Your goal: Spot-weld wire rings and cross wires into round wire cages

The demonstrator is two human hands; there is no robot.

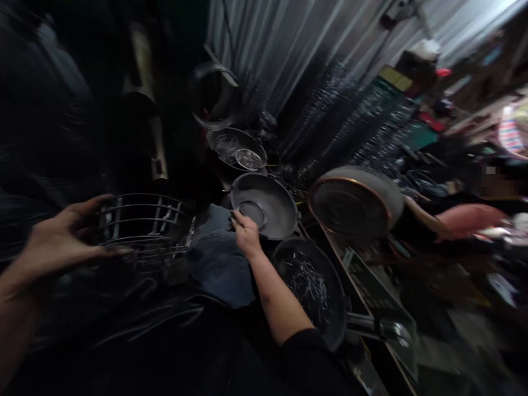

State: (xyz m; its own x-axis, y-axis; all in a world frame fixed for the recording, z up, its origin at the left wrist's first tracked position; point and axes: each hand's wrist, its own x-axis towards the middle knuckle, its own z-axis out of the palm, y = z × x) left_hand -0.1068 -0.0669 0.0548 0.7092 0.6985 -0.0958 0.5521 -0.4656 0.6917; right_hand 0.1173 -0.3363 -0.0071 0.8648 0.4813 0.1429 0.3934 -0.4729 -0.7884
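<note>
On the left, my left hand (pixel 68 234) grips the near side of a round metal wire basket (pixel 154 242), thumb and fingers set apart around its edge. My right hand (pixel 246 235) reaches forward with its fingers curled in; what they hold, if anything, is hard to make out. Beneath it lies a blue-grey cloth (pixel 218 264). Just past the fingers stands a grey pan (pixel 276 212) with a small round piece (pixel 252 212) inside. Closer to me, a dark frying pan (pixel 284 253) holds a heap of thin metal pieces (pixel 309 283).
Behind the grey pan is another pan (pixel 259 146) with wire-like pieces in it. A large pan (pixel 350 203) with a copper-coloured rim tilts at the right, near a co-worker's arm (pixel 427 217). Corrugated metal sheeting (pixel 280 49) forms the back. Much is dark and blurred.
</note>
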